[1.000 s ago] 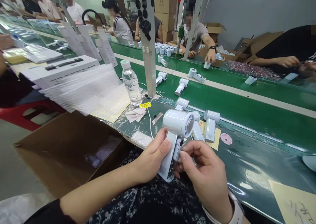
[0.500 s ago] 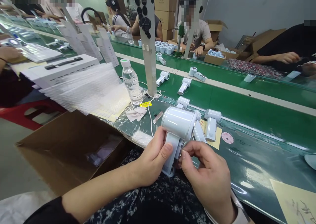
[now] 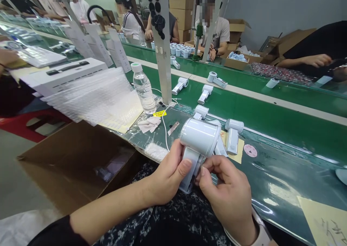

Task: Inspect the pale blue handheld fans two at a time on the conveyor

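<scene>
I hold a white handheld fan upright over my lap, its round barrel head on top and its handle below. My left hand wraps the handle from the left, thumb pressed on its front. My right hand is closed at the handle's right side, thumb and fingers pinched against it; whatever is in the pinch is hidden. Just behind, two more white fans lie on the bench edge on a yellow note.
A green conveyor belt carries several white fans. A water bottle, a white post, stacked bubble bags and an open cardboard box stand to my left. Other people work across the belt.
The fan has turned in my hands: its open front faced right a second ago, now the smooth barrel side faces me. My right fingers stayed at the handle.
</scene>
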### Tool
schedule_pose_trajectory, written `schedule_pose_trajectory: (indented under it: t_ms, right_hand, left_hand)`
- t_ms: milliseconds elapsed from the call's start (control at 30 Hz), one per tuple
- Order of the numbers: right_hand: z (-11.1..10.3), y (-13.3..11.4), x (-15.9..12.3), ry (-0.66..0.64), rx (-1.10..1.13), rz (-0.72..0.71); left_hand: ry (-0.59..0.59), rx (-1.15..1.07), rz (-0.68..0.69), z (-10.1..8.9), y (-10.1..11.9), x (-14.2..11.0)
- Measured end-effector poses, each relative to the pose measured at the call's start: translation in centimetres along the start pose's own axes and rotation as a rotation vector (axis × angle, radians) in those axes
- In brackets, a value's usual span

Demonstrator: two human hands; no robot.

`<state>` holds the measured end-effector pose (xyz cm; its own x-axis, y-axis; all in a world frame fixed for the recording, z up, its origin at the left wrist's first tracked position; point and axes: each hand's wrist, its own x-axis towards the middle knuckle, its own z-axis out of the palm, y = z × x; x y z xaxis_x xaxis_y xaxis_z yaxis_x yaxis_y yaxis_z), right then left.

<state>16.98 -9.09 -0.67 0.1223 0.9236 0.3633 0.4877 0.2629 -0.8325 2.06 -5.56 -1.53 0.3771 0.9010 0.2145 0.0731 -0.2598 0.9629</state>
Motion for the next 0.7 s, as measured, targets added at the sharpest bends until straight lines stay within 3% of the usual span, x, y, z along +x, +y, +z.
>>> schedule_pose_trajectory:
  t_ms: [400, 700]
  right_hand:
    - [-0.29, 0.25, -0.15, -0.027, 0.072, 0.054]
    - [-0.33, -0.12, 0.15, -0.007, 0.033, 0.033]
  left_hand:
    - [-0.007, -0.081, -0.009, 0.27, 0.1, 0.11]
    - [0.013, 0.033, 0.044, 0.06, -0.07, -0.02]
